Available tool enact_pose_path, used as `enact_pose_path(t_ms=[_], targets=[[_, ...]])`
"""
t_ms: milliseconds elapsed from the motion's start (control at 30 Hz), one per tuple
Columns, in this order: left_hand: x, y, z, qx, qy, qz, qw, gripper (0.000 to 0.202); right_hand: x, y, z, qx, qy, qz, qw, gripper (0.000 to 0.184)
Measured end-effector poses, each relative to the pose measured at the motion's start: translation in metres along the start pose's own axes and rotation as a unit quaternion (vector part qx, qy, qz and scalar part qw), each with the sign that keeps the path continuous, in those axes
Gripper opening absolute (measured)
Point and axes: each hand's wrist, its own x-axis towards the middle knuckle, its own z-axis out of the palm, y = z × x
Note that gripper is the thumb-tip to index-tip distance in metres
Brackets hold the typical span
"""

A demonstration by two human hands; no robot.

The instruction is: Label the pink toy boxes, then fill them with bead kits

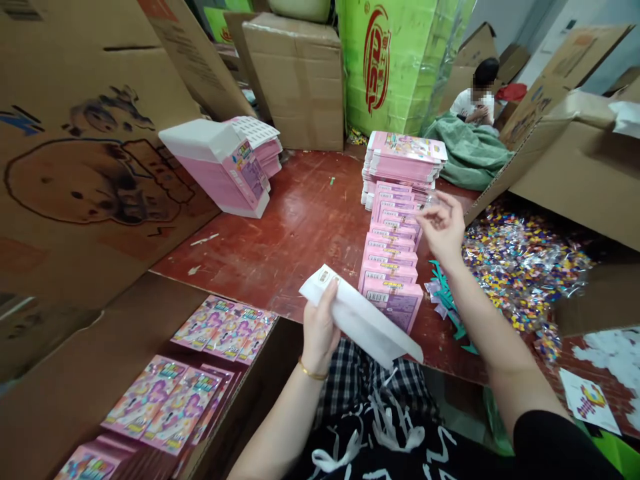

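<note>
Left hand [320, 327] low and close to the body, closed on the near end of a white carton [363, 320], thumb on top; carton flat and folded, long axis slanting from upper left down to lower right. Right hand [443, 227] further out and higher, palm down, fingers loosely curled, thumb and forefinger drawn close; impossible to tell whether pinching anything small. Just beneath and to the left of that hand, a row of pink boxes [393, 260] overlapped on the red-brown desk [280, 233], long axis running straight away from the body toward a taller stack of pink cartons [405, 160]. Near end of the row just beyond the white carton, within reach of both hands; far end nearer the right. Off to the right, a cardboard box of bright wrapped packets [520, 260], teal scraps [447, 303] between it and the row. Lower left, printed pink packs [170, 393] laid in another box.
</note>
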Motion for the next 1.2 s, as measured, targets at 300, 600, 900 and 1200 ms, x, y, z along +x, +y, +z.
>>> enact_pose_path(t_ms=[300,600,900,1200], targets=[[0.021,0.019,-0.02,-0.002,0.048,0.012,0.999,0.04,0.107,0.109,-0.002,-0.008,-0.194,0.121,0.973,0.062],[0.032,0.011,-0.008,0.012,0.056,-0.036,0.998,0.041,0.104,0.131,0.01,-0.029,-0.244,0.114,0.962,0.061],[0.031,0.006,-0.005,0.026,0.051,-0.061,0.996,0.041,0.129,0.133,0.017,-0.191,-0.184,0.109,0.958,0.004],[0.031,0.01,-0.007,0.027,0.05,-0.055,0.997,0.04,0.135,0.135,0.035,-0.185,-0.206,0.154,0.948,0.005]])
